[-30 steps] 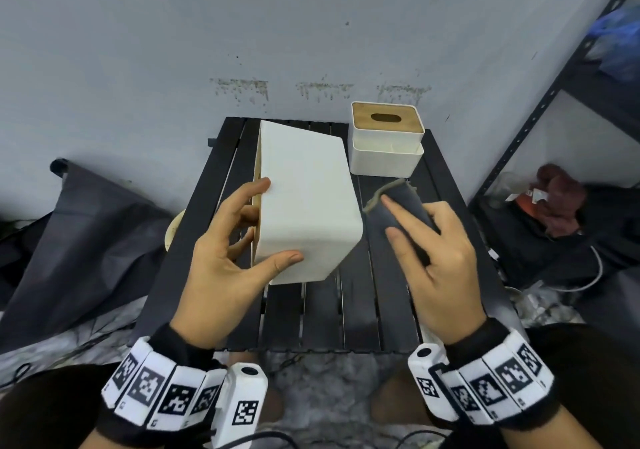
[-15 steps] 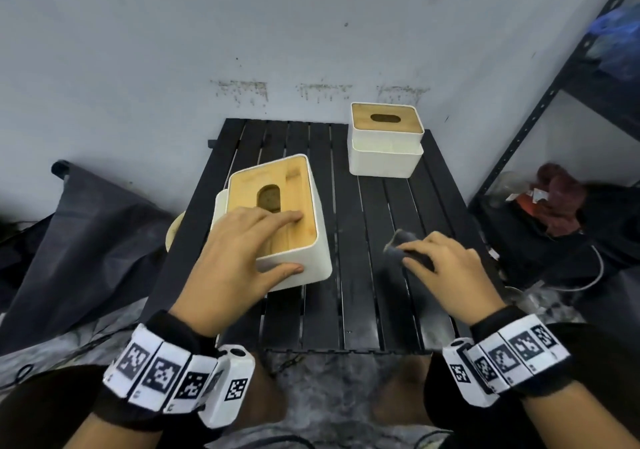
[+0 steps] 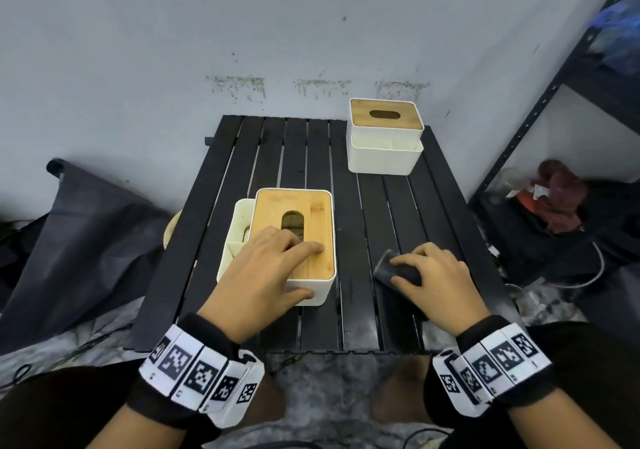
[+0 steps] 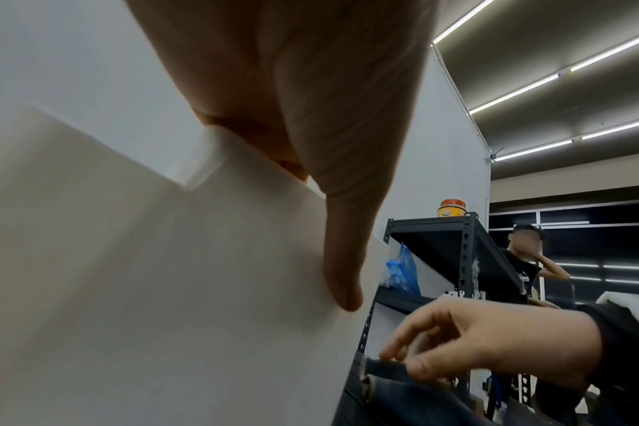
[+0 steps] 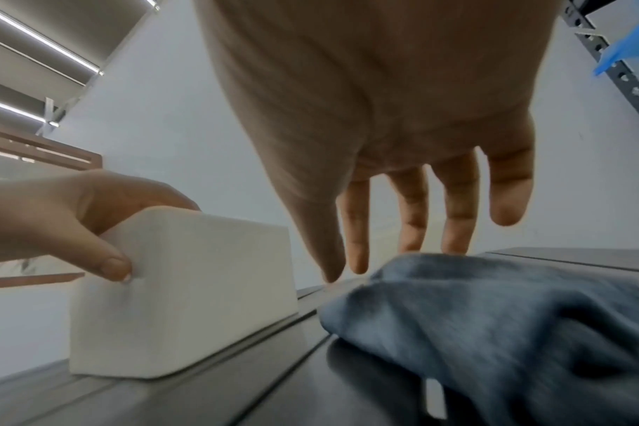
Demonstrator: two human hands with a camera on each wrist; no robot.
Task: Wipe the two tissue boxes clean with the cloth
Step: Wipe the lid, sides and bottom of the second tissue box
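The near tissue box [image 3: 313,211], white with a wooden slotted lid, stands upright on the black slatted table [image 3: 346,327], left of centre. My left hand [image 3: 277,265] grips it, fingers over the lid and thumb on its near white side [image 5: 187,288]. The dark grey cloth [image 3: 384,268] lies bunched on the table to the right of the box. My right hand [image 3: 436,275] holds the cloth, fingers arched over it and thumb at its near edge; the cloth [image 5: 493,317] sits under the palm. The second tissue box [image 3: 384,151] stands at the back right corner, untouched.
A black metal shelf rack [image 3: 519,144] stands close on the right, with a reddish bundle [image 3: 561,192] on its low shelf. A dark bag [image 3: 79,234] lies left of the table. A grey wall backs the table. Another person [image 4: 526,259] stands far behind the rack.
My left hand turned the near box from tipped in the air to upright and set it on the table. My right hand lowered the cloth away from the box onto the table.
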